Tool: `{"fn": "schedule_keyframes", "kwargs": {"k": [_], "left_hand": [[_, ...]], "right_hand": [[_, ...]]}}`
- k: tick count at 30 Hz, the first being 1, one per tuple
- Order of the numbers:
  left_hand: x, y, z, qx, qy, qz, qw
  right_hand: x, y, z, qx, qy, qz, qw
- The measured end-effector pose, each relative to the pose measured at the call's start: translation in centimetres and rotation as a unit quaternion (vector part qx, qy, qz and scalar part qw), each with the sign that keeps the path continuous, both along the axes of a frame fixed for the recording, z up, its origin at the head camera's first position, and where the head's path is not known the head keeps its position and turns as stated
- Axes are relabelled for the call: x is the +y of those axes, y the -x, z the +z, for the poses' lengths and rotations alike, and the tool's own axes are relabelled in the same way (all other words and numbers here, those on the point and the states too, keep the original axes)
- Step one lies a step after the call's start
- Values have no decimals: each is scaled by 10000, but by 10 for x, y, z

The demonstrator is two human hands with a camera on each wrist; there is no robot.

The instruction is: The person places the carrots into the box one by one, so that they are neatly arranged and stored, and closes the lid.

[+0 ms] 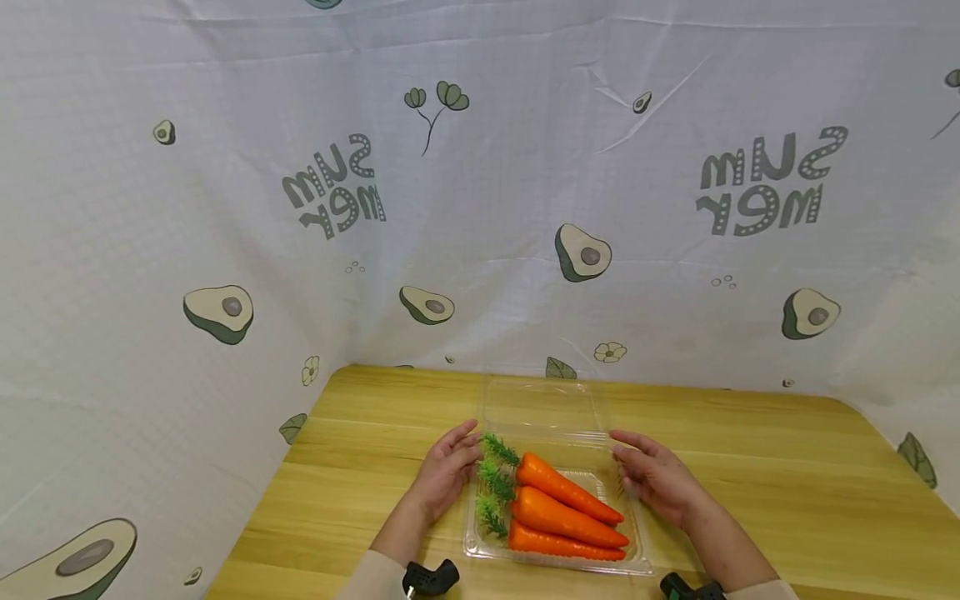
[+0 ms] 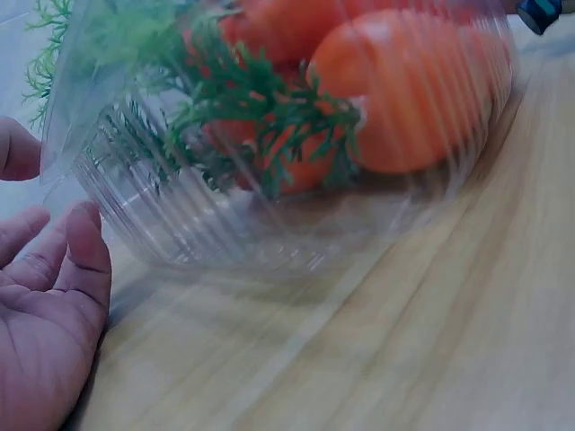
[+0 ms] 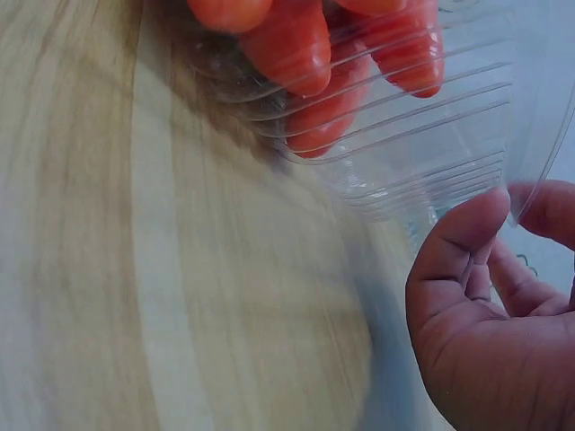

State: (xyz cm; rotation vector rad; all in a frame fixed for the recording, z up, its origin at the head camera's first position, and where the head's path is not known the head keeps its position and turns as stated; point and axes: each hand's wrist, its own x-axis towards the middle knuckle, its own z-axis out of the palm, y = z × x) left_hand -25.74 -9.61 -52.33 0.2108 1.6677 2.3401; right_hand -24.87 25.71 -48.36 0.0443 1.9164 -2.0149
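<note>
A clear plastic clamshell container (image 1: 558, 562) lies on the table with its hinged lid (image 1: 543, 406) folded back. Inside are several glossy orange carrots (image 1: 570, 518) with feathery green tops (image 1: 495, 479) towards the left; the wrist views show some lying under others. At the container's back left, my left hand (image 1: 442, 471) holds the rim, thumb (image 2: 88, 238) below and a fingertip on the outside. On the opposite side, my right hand (image 1: 660, 475) pinches the rim between thumb (image 3: 458, 238) and forefinger (image 3: 550, 211).
The wooden table (image 1: 750, 483) extends on both sides of the container. A white curtain (image 1: 495, 192) printed with avocados and lettering hangs behind it and along the left. Black wrist-camera mounts (image 1: 431, 577) show near both wrists.
</note>
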Motion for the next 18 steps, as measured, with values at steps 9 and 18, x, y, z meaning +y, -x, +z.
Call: {"fn": "schedule_keyframes", "kwargs": {"k": [9,18], "left_hand": [[-5,5,6,-201,142,-471,9986],[-6,10,8,-317,141,-591,9976]], "right_hand": [[4,2,-2,54,310,199,9993],[5,3,0,109,113,190,9997]]}}
